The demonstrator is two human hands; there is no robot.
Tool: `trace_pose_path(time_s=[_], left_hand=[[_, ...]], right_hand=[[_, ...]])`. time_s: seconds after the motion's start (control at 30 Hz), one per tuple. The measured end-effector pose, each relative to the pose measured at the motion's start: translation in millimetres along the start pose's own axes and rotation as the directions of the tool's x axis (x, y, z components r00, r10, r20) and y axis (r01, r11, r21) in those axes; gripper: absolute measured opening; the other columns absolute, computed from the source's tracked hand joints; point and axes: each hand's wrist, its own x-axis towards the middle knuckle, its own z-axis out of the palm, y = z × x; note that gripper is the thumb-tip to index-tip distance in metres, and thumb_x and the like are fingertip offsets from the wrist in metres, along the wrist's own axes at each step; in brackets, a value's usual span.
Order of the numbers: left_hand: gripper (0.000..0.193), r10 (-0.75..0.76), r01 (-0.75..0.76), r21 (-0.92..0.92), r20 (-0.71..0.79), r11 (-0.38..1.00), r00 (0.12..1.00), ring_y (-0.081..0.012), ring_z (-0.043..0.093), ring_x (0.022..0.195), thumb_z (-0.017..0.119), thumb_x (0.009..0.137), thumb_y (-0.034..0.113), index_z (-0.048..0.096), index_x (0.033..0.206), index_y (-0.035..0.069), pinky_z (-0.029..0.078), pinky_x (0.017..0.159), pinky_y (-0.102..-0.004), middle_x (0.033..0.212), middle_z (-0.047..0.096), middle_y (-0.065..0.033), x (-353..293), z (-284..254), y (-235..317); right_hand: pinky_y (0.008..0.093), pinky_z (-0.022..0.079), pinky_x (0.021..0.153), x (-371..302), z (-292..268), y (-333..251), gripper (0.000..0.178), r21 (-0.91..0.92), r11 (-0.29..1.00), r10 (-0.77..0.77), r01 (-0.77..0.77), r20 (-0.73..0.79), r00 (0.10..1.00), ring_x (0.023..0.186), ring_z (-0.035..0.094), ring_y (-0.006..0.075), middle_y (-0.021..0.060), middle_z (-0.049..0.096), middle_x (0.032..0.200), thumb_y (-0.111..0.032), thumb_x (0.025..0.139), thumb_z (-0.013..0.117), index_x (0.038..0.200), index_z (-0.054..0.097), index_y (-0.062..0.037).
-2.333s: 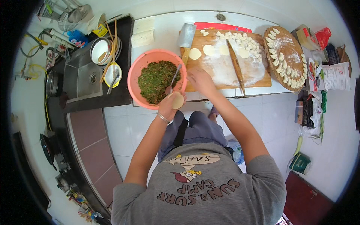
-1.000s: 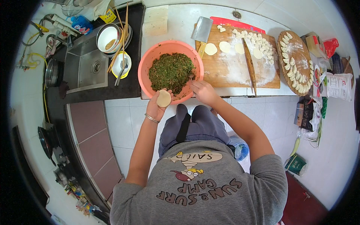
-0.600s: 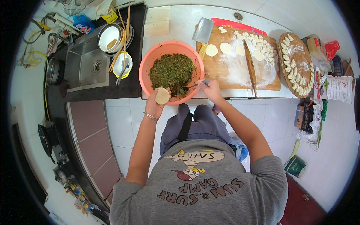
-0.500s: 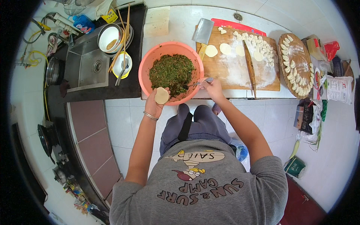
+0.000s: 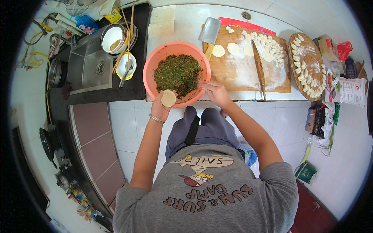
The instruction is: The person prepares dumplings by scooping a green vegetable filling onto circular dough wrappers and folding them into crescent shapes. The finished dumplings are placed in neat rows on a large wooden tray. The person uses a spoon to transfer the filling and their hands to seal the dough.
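Note:
A round dumpling wrapper [image 5: 168,98] rests on the palm and fingers of my left hand [image 5: 159,108], just over the near rim of the pink basin [image 5: 149,73]. Green chopped filling [image 5: 176,73] is heaped inside that basin. My right hand [image 5: 215,94] pinches the handle of a metal spoon [image 5: 200,86] at the basin's right rim. The spoon's far end is down in the filling and hidden from sight.
Right of the basin lies a floured wooden board [image 5: 237,79] with wrappers, dough pieces, a rolling pin [image 5: 258,70] and a cleaver [image 5: 210,31]. Beyond it, a round tray [image 5: 309,58] carries folded dumplings. At left are a sink [image 5: 93,73] and stacked bowls [image 5: 112,39].
My right hand has shifted slightly left and nearer to me, and the spoon has dipped into the filling. My left hand holds the wrapper in almost the same place.

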Motion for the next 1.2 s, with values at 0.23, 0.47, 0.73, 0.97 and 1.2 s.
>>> trace_pose_path(time_s=[0.23,0.47,0.73,0.97,1.2], left_hand=[[0.029,-0.02,0.021,-0.026,0.019,0.999,1.0,-0.0304,0.06,0.102,0.04,0.098,0.025,0.05,0.109,0.001,0.053,0.086,-0.0393,0.112,0.06,-0.0197,-3,-2,-3],[0.03,0.001,0.0,-0.028,0.013,1.0,1.0,-0.0301,0.06,0.102,0.039,0.098,0.025,0.05,0.11,0.0,0.051,0.088,-0.0385,0.112,0.06,-0.02,-6,-5,-4],[0.032,0.037,-0.037,-0.016,-0.006,0.999,0.999,-0.0296,0.06,0.102,0.038,0.098,0.025,0.05,0.11,-0.002,0.051,0.088,-0.0386,0.11,0.06,-0.0201,-9,-8,0],[0.031,0.08,-0.08,-0.011,-0.029,0.997,0.996,-0.0295,0.06,0.102,0.037,0.098,0.026,0.049,0.109,-0.001,0.052,0.088,-0.0384,0.112,0.06,-0.0211,-8,-15,3],[0.032,0.091,-0.092,-0.008,-0.05,0.996,0.995,-0.0295,0.061,0.101,0.036,0.098,0.027,0.049,0.109,0.0,0.052,0.087,-0.0383,0.113,0.06,-0.0211,-7,-19,3]], right_hand=[[0.0366,0.052,0.069,-7,22,-5,0.016,-0.085,0.996,0.038,-0.034,0.046,0.998,0.08,0.062,0.028,0.01,0.064,0.087,-0.003,0.076,0.061,0.091,0.066,-0.0038],[0.0382,0.051,0.067,-14,30,-21,0.014,-0.024,0.998,0.061,-0.059,0.103,0.993,0.078,0.062,0.029,0.0107,0.063,0.084,-0.001,0.073,0.06,0.087,0.064,-0.002],[0.0371,0.051,0.066,-14,26,-29,0.016,0.086,0.996,-0.042,0.027,0.178,0.983,0.078,0.063,0.0302,0.0136,0.064,0.085,-0.001,0.075,0.059,0.09,0.065,-0.0016],[0.0305,0.052,0.064,-6,38,-4,0.016,0.566,0.496,0.734,-0.658,0.133,0.666,0.072,0.066,0.0167,0.0119,0.069,0.083,-0.008,0.089,0.057,0.093,0.066,0.0044],[0.0269,0.052,0.065,-9,42,11,0.018,0.52,0.618,0.582,-0.589,0.202,0.788,0.073,0.065,0.0148,0.0105,0.068,0.082,-0.011,0.088,0.059,0.093,0.066,0.005]])
